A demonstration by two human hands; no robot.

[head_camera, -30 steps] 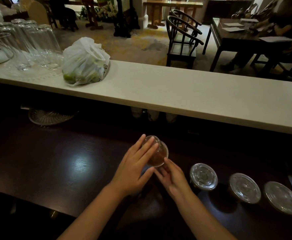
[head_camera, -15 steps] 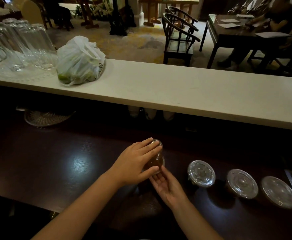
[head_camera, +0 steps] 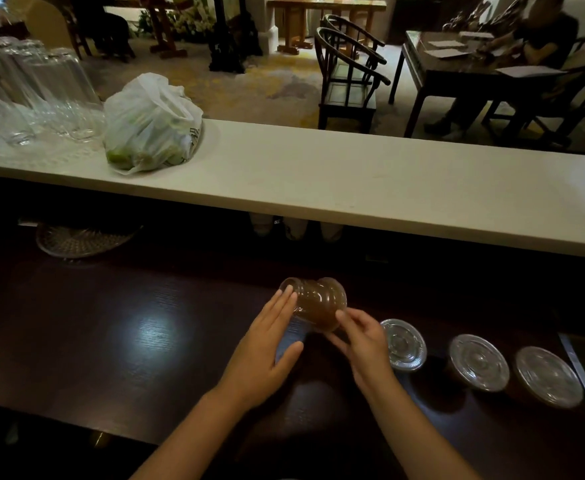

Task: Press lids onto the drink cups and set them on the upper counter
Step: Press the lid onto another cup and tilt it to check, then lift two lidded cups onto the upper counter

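Observation:
A clear plastic cup of brown drink [head_camera: 315, 304] stands on the dark lower counter [head_camera: 128, 341], motion-blurred so its lid shows doubled. My left hand [head_camera: 263, 351] touches its left side with the fingers extended. My right hand [head_camera: 362, 342] pinches the cup's right side with fingers and thumb. To the right stand three more brown drinks with clear lids on: the nearest lidded cup [head_camera: 403, 344], the middle lidded cup [head_camera: 478, 362] and the far-right lidded cup [head_camera: 548, 377]. The white upper counter [head_camera: 370, 181] runs across the view behind them.
On the upper counter's left end lie a white plastic bag of green fruit [head_camera: 150, 124] and several upturned clear glasses [head_camera: 31, 95]. A cut-glass plate [head_camera: 83, 239] sits under the counter overhang. Chairs, tables and a seated person fill the room beyond.
My left hand slid off the top of the cup to its left side. My right hand moved from beneath the cup up to its right side. The cup shows motion blur.

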